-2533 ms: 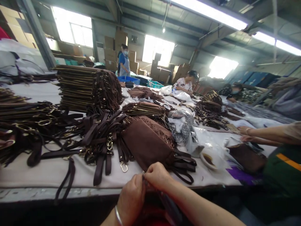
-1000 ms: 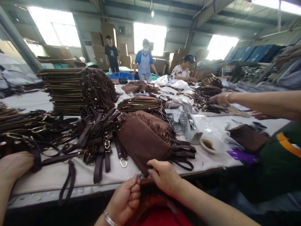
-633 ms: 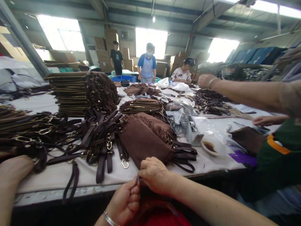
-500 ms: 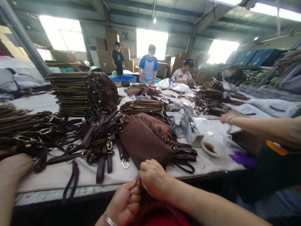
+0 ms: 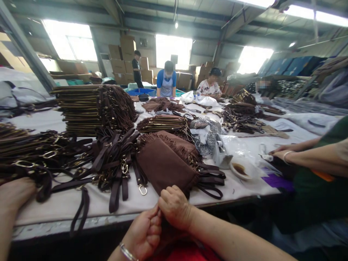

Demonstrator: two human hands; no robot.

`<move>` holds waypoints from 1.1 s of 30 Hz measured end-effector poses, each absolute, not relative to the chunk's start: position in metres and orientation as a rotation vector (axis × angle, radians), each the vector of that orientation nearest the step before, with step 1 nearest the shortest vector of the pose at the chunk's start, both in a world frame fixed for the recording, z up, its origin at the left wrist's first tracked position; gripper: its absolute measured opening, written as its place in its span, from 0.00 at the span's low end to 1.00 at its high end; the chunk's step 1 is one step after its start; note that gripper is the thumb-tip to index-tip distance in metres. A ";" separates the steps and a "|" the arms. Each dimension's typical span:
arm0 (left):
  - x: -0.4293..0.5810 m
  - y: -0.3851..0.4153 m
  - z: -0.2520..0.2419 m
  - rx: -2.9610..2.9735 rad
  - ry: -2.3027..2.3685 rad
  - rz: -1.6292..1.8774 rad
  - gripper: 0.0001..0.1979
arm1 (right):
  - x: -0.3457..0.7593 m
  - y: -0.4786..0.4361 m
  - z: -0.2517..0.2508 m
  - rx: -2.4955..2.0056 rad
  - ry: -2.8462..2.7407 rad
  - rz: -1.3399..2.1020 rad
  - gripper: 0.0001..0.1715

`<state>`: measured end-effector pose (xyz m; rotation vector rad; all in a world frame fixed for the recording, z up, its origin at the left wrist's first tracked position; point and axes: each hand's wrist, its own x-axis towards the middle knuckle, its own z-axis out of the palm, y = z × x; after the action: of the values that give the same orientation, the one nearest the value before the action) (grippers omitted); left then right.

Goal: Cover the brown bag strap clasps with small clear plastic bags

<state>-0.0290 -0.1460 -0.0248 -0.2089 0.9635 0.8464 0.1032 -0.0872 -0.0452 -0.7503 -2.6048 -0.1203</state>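
My left hand (image 5: 145, 232), with a silver bangle on its wrist, is closed with the thumb pressed against the fingers. Touching it, my right hand (image 5: 175, 208) is curled shut, its fingertips against the left thumb. What they pinch is hidden by the fingers; dark brown material shows just below. Right beyond my hands lies a brown fringed bag (image 5: 165, 166) on the table. Left of it are a heap of dark brown wrist straps (image 5: 116, 156) with gold clasps and a single loose strap (image 5: 81, 210) hanging over the edge.
A tall stack of fringed bags (image 5: 78, 110) stands at the left. To the right are a white bowl (image 5: 240, 171) of brown liquid, clear plastic (image 5: 239, 148) and a purple piece (image 5: 277, 181). Co-workers' hands are at the left edge and at right (image 5: 284, 152); several people stand or sit across the table.
My hands stay together, and the bluish bit seen between the fingers no longer shows. At right, the co-worker's hands have come together lower down. The person in blue has bent forward.
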 end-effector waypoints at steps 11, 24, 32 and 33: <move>-0.049 -0.135 -0.019 -0.254 0.679 0.698 0.24 | 0.140 -0.104 -0.021 -1.146 -2.438 0.274 0.29; -0.032 -0.148 -0.021 0.181 0.878 0.740 0.24 | 0.150 -0.105 -0.033 -0.986 -2.353 0.472 0.11; -0.027 -0.142 -0.029 0.860 1.368 0.839 0.17 | 0.173 -0.103 -0.022 -0.861 -2.154 0.650 0.15; -0.031 -0.140 -0.027 1.030 1.463 0.803 0.19 | 0.179 -0.102 -0.019 -0.885 -2.080 0.654 0.15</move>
<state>-0.0310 -0.1396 -0.0268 1.0304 1.4630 0.8028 0.1790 -0.1016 -0.0194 -0.8852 -2.0799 0.6540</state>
